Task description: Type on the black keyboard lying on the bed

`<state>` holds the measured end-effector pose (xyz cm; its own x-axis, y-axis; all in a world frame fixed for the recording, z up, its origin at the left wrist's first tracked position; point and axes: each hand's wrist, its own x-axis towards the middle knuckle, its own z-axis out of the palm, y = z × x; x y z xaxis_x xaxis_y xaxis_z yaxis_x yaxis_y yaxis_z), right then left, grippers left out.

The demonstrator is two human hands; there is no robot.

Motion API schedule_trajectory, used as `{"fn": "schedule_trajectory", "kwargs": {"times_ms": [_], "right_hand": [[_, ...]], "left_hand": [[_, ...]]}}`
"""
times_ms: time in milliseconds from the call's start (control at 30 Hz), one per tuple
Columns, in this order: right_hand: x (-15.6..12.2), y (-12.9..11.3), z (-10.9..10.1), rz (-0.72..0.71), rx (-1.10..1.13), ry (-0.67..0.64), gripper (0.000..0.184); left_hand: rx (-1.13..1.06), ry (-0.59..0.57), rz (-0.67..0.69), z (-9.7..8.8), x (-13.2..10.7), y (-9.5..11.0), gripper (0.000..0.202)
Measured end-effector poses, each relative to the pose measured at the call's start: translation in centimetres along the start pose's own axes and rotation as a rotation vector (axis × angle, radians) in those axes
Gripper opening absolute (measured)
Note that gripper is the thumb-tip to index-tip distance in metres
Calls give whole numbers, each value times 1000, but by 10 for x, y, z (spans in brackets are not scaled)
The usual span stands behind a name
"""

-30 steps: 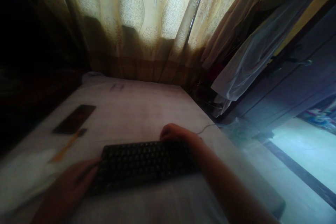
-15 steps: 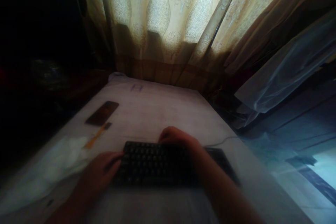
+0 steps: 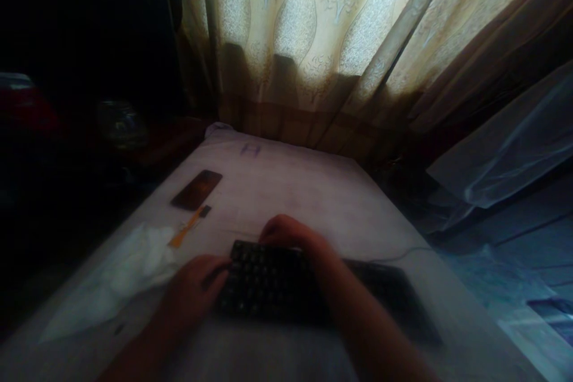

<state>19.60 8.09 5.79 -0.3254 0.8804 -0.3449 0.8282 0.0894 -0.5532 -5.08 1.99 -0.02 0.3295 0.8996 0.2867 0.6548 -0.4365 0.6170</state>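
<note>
A black keyboard [image 3: 268,283] lies across the near part of a pale bed surface [image 3: 295,191]. My left hand [image 3: 197,289] grips its left end with curled fingers. My right hand [image 3: 286,231] curls over the keyboard's far edge near the middle, and my forearm crosses the keys. A thin cable [image 3: 398,253] runs off from the keyboard's right side. The picture is dim and somewhat blurred.
A dark phone [image 3: 197,190] lies at the left, with a small orange-handled tool [image 3: 188,228] just in front of it and a crumpled white cloth [image 3: 129,265] nearer me. Patterned curtains [image 3: 313,30] hang behind. A pale netting [image 3: 505,155] drapes at the right.
The view has swung to the left, so the floor at the right has left the picture. Both hands have stayed on the keyboard, the left hand's grip at its end now clearer.
</note>
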Motion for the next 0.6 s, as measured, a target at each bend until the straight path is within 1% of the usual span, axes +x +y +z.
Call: {"fn": "schedule_trajectory", "kwargs": {"times_ms": [133, 333, 600], "right_hand": [[10, -10, 3, -24, -1, -4, 17], [19, -26, 4, -58, -26, -22, 16], [30, -35, 9, -81, -80, -15, 16]], "left_hand": [[-6, -16, -6, 0, 0, -1, 29], [-19, -33, -25, -2, 0, 4, 28], [-39, -19, -26, -1, -2, 4, 26]]}}
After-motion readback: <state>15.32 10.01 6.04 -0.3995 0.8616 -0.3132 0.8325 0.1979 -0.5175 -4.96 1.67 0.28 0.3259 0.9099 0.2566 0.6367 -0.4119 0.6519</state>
